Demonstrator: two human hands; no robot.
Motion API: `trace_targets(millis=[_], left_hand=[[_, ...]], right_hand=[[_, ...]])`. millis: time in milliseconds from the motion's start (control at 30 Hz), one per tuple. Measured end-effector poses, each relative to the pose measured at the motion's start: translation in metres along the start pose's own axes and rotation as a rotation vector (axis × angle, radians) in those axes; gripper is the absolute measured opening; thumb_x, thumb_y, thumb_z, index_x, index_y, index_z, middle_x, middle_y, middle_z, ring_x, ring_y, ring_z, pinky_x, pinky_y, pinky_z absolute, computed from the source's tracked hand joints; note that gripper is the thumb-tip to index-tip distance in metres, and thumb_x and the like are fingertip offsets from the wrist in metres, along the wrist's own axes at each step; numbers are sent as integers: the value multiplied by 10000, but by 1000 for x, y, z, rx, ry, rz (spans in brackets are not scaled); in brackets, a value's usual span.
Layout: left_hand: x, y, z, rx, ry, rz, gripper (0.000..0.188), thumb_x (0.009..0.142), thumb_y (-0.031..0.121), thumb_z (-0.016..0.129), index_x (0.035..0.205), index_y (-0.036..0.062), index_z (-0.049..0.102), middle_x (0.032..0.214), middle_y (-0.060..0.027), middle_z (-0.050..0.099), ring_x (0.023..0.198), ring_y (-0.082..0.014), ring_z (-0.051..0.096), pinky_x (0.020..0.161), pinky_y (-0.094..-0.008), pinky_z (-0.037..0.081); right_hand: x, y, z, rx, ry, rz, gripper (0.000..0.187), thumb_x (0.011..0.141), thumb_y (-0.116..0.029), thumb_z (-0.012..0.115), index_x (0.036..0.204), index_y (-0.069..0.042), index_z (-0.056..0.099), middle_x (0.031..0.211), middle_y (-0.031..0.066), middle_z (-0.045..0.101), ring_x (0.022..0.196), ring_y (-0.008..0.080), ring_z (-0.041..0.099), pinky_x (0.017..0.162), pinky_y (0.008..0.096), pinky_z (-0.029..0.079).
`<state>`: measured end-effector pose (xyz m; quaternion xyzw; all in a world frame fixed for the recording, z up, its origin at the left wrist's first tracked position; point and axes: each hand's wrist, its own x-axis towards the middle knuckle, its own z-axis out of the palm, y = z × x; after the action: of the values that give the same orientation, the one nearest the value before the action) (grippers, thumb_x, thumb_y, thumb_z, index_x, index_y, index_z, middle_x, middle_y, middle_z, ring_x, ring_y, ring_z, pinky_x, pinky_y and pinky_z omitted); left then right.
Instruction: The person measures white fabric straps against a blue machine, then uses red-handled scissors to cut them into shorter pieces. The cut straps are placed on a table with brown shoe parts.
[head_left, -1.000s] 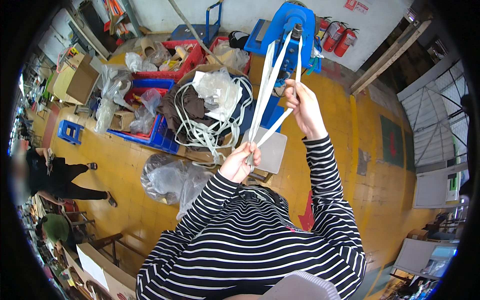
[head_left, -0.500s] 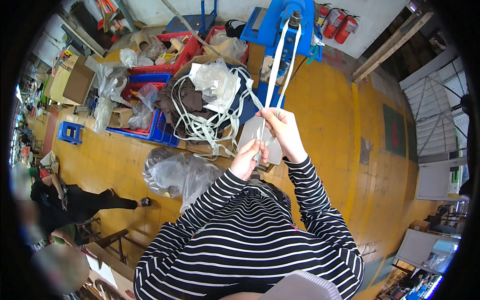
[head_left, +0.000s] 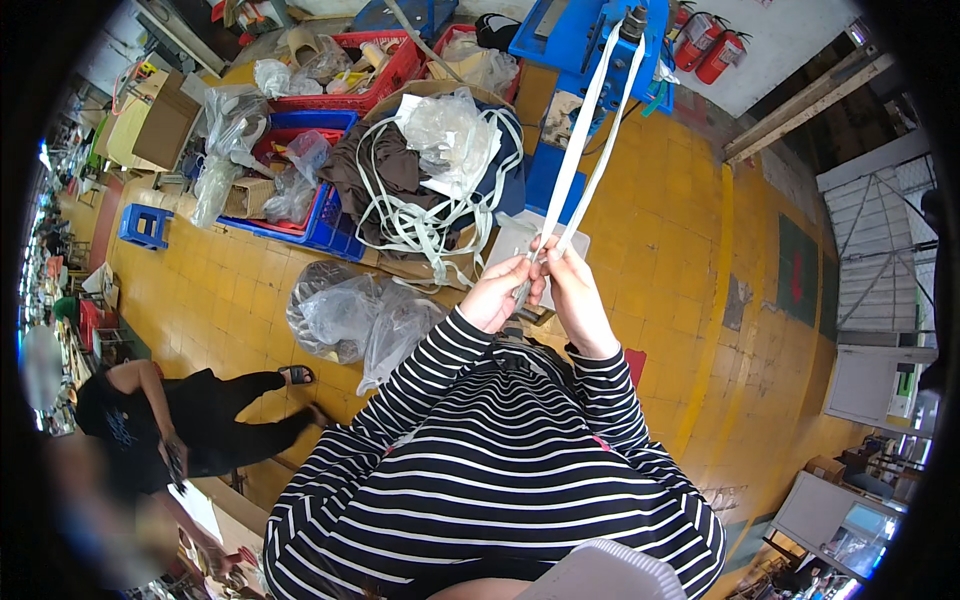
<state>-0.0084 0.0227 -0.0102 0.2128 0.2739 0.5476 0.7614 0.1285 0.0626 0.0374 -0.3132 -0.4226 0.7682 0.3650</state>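
A white fabric strap point(head_left: 575, 160) runs in two lengths from a metal peg point(head_left: 635, 20) on a blue machine point(head_left: 580, 45) down to my hands. My left hand point(head_left: 497, 293) is closed, pinching the strap ends at the lower left. Pressed up beside it, my right hand point(head_left: 575, 295) is closed on the strap too, fingertips touching those of the left. Short grey-white ends hang below the fingers. Behind the hands is a pale flat plate point(head_left: 570, 262). To the left, a tangled heap of similar straps point(head_left: 430, 235) lies over dark cloth point(head_left: 355, 170) with clear plastic on top.
Clear plastic bags point(head_left: 345, 315) lie on the yellow tiled floor. Blue point(head_left: 335, 225) and red crates point(head_left: 395, 75) stand at the back left, near a blue stool point(head_left: 145, 226). Another person point(head_left: 190, 415) is at the left. Fire extinguishers point(head_left: 720, 58) stand by the wall.
My right hand has come down the strap to meet my left. The loose length near the heap has dropped away from my hands. The view has shifted, and the other person has stepped closer.
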Motion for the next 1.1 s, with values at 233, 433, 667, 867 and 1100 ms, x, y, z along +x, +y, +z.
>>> trace_targets(millis=[233,433,667,867,1100], left_hand=[[-11,2,9,-437,-95,-182,91,934,107,444,909,32,489,747,-19,444,687,-136,445,657,-274,398],[-9,0,9,-390,-188,-190,112,943,121,441,957,26,499,750,-18,461,655,-130,445,646,-281,402],[-14,-1,-19,-71,45,-107,182,932,156,494,977,-6,567,960,-99,601,900,-201,581,812,-317,476],[22,46,-115,564,388,-10,291,947,270,505,1079,40,624,745,46,520,608,-37,458,533,-171,375],[133,140,-205,1412,736,314,243,843,270,585,915,56,676,741,-131,659,716,-279,631,667,-370,473]], right_hand=[[-8,11,-14,328,-141,37,367,970,-257,455,1176,46,473,1036,87,591,867,136,601,783,267,490],[-10,26,-10,332,8,49,274,931,-205,546,1075,25,506,738,4,604,592,62,591,553,168,489],[-16,23,-9,64,114,-141,136,906,-118,571,930,11,608,843,9,512,803,101,500,791,227,396],[-26,24,-20,-91,200,-256,161,892,-92,575,904,48,653,916,5,490,904,111,463,878,254,334],[-32,15,-22,-156,232,-215,160,895,-82,567,914,52,652,865,8,519,849,105,472,825,236,353]])
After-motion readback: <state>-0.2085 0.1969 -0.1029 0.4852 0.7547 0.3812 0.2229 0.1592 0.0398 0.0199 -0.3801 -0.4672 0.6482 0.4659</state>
